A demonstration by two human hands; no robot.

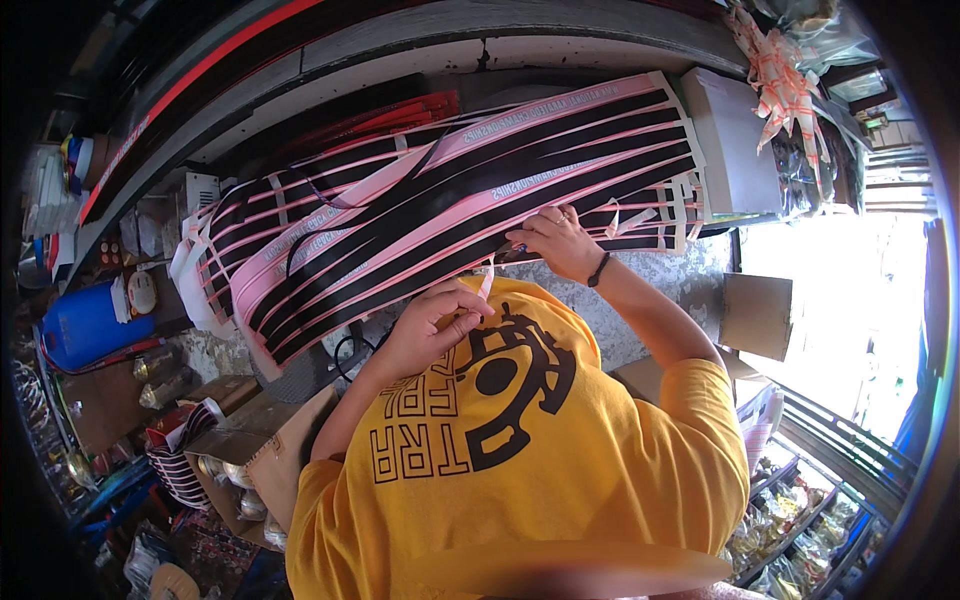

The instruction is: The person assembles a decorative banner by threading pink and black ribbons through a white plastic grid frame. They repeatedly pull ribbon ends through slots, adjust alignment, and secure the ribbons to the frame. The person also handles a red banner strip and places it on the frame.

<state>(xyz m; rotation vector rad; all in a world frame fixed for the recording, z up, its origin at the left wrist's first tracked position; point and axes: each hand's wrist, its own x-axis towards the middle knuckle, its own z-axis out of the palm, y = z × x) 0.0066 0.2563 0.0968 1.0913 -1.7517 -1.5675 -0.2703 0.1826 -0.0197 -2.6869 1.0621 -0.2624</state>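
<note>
Pink-and-black vinyl sheet [440, 190] spread across grey speckled desk [650, 280], long axis running lower left to upper right in head view, left end sagging off desk edge, right end up by white box [725, 140]. Cut strips run lengthwise w/ same axis; pink bands alternating w/ black. Thin pale offcut strip [487, 280] hanging from sheet's near edge, pointing down toward yellow shirt, roughly perpendicular to long axis.

Right hand [555, 240] on sheet's near edge, fingers curled together on a small dark tool, prob. a blade or tweezers — too small to tell. Dark band at wrist. Left hand [435, 320] just below sheet, thumb and forefinger pinched shut near lower end of offcut strip; actual contact w/ strip not clear.

Risks, as judged:
- Offcut tearing partway if pulled at an angle to cut line → ragged edge, leftover bits.
- Pull lifting neighbouring pink band along w/ it, esp. where cuts incomplete.
- Tool tip slipping across sheet → nick in a band meant to stay.
- Overhanging left end dragging sheet sideways, shifting work under tool.
- Loose curled strips near right end [640, 215] sticking back onto sheet or tangling.

Around: blue barrel [85, 325] far left, open cardboard box [255, 450] lower left, orange-white ribbon bow [785, 85] upper right, shelves of packets lower right.
</note>
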